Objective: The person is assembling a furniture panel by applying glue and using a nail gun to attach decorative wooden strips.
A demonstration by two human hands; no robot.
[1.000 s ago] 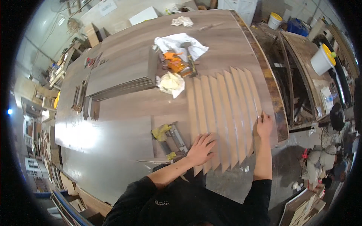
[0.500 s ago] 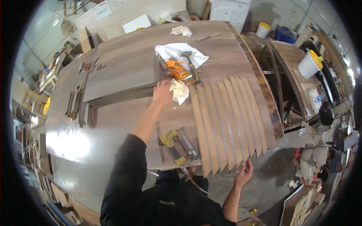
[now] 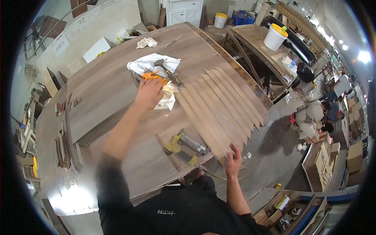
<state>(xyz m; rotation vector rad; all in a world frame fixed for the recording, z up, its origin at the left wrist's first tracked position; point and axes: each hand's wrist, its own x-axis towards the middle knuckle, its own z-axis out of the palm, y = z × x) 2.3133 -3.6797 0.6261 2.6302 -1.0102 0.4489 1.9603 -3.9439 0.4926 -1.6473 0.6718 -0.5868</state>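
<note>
My left hand (image 3: 150, 94) reaches across the table, its fingers curled over an orange tool (image 3: 152, 75) that it mostly hides. Just below that hand lies a crumpled cream paper (image 3: 167, 98). A hammer (image 3: 167, 71) rests beside the tool, its head on a white cloth (image 3: 143, 62). Several pointed wooden strips (image 3: 219, 109) lie side by side, with dark grey lines between them. At their near ends is my right hand (image 3: 234, 160), its fingers parted and partly bent; no held object shows. A yellow-and-grey nail gun (image 3: 186, 145) lies left of the strips.
Stacked brown panels (image 3: 100, 113) and thin strips (image 3: 62, 149) occupy the table's left part. A hose (image 3: 213, 176) runs from the nail gun past the front edge. A white bucket (image 3: 275, 37) stands on another bench. People (image 3: 313, 113) crouch at right.
My left hand has moved from beside the crumpled paper onto the orange tool. My right hand stays by the strips' near ends, its fingers now raised. The view has turned to the right.
</note>
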